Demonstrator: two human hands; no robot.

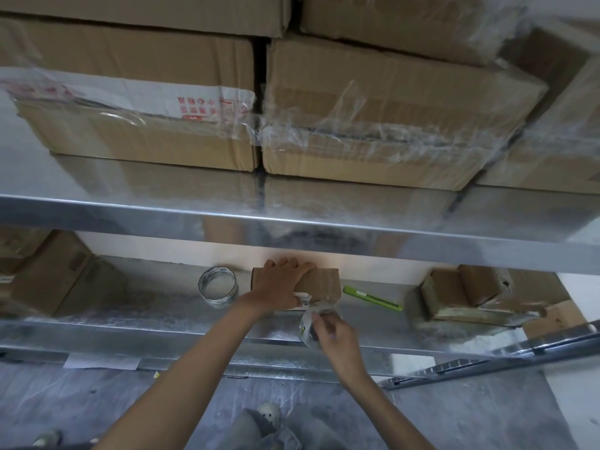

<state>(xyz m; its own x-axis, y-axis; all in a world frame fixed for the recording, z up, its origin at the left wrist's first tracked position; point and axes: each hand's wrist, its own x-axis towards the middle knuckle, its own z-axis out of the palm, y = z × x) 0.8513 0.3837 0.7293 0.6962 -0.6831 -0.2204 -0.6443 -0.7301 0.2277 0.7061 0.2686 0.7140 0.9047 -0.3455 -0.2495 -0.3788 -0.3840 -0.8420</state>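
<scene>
Small box getting held down on the lower shelf

Left hand (281,281) lies flat on top of the small box (319,284), fingers (289,264) spread and pressing it onto the shelf (156,303). Right hand (336,334) is at the box's near right corner, fingers curled round a clear roll (312,321) (too blurry to say exactly what it is) that touches the box's front edge. A tape roll (218,287) sits just left of the box and a green cutter (371,298) lies just right of it. Two smaller packed boxes (467,292) are further right of the box.
</scene>
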